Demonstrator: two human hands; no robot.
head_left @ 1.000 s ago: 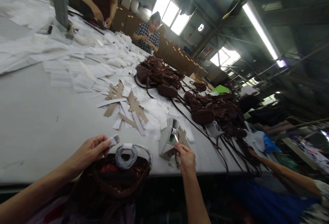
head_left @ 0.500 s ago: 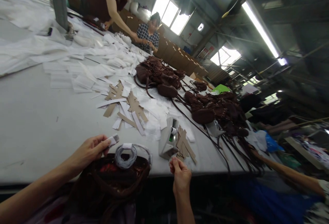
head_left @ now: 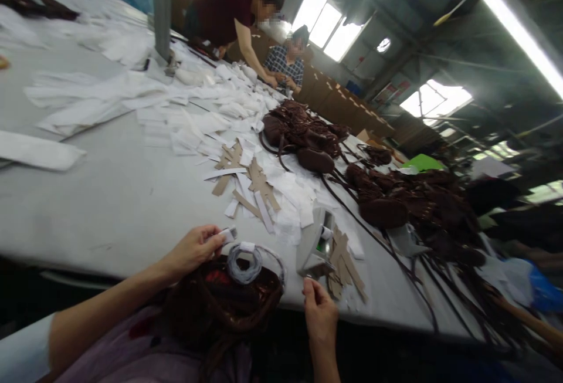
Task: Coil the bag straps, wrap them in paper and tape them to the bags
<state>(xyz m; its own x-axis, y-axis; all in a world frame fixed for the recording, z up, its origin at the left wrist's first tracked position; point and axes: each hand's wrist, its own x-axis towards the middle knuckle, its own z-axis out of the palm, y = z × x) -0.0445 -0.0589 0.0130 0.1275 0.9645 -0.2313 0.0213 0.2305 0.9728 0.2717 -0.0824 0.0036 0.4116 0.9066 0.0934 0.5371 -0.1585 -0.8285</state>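
Observation:
My left hand (head_left: 196,249) pinches a small white wrapped piece (head_left: 229,234) with a greyish end. Just below it, a dark brown bag (head_left: 206,298) stands against the table edge with its mouth facing up. A coil of grey, plastic-wrapped strap (head_left: 244,265) with a white band round its top rests over the bag's opening. My right hand (head_left: 321,309) is closed at the fingertips, in front of a grey tape dispenser (head_left: 313,248). A tiny shiny bit, apparently clear tape, shows at those fingertips.
Brown and white card strips (head_left: 259,186) lie beyond the bag, with more brown strips (head_left: 345,260) right of the dispenser. White paper sheets (head_left: 109,98) cover the left. Brown bags with long straps (head_left: 396,201) are heaped right. Two people (head_left: 229,13) work across the table; another person's arm (head_left: 528,321) reaches in right.
The view has swung left, so everything sits further right in the picture. My right hand has drawn slightly down from the dispenser's front end. My left hand still grips the white piece.

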